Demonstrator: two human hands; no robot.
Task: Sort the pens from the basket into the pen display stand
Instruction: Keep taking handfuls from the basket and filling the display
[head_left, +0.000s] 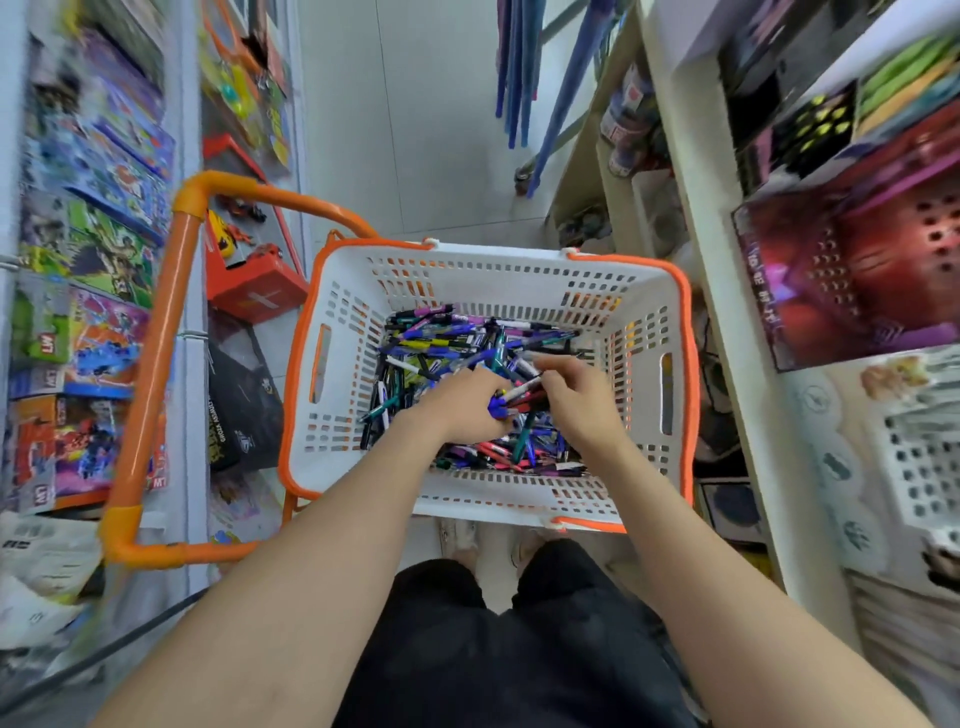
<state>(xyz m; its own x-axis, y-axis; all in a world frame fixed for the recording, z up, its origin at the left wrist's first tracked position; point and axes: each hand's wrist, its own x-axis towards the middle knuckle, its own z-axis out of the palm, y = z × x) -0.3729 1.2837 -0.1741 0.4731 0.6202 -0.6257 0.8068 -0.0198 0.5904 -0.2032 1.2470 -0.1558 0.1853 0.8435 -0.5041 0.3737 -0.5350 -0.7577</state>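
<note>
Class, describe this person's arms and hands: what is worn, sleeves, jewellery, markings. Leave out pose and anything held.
The left forearm and right forearm are bare, with no sleeve in view. The left hand and right hand wear no gloves; no watch, bracelet or ring shows, though the right hand is slightly blurred. No markings are visible. Black clothing covers the legs.

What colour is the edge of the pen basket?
Orange rim on a white basket, clear in the head view.

Inside the white, orange-rimmed basket (343, 312), my left hand (460, 410) grips a bunch of blue pens (497, 408) above the heap of loose pens (447, 343), while my right hand (576, 400) pinches a white-barrelled pen (522, 391) just beside it.
</note>
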